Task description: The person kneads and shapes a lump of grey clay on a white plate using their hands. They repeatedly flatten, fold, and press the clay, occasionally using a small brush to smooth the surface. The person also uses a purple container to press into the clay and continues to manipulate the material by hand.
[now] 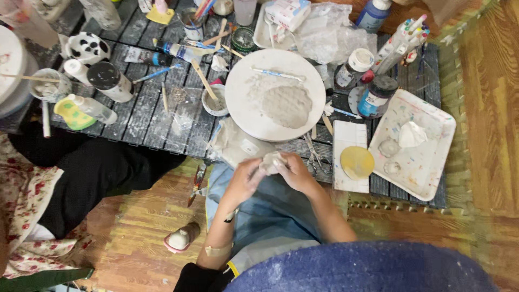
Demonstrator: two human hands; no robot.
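Both hands are closed around one small lump of pale clay [270,162], held just off the near edge of the dark slatted surface [146,116], above a blue cloth [270,203] spread over the lap. The left hand [244,181] cups the lump from one side and the right hand [296,174] presses in from the other, fingers curled narrow around it, so little of the clay shows between them.

Just beyond the hands sits a round white board [246,111] with a flattened grey clay patch [286,105] on it and a thin blue-handled tool [278,74] lying across its far part. To the right, a white tray [432,162] spattered with paint holds a crumpled white piece; between tray and board lie a white slab with a yellow disc [357,162], and dark paint jars [376,96] stand behind it. A small cup [216,103] with a wooden stick stands left of the board, among bottles, brushes and a spotted cow figure [86,47].

The risks, as I see them, come from the crowding. The clay is held over the lap rather than over the surface, so a slip would likely drop it onto the cloth or the wooden floor [140,227]. A reach forward could catch the board's rim or knock the cup, and the jars stand near enough the board's right side for a sleeveless elbow to tip them. Scissors [312,150] lie just beside the right hand, near the edge.
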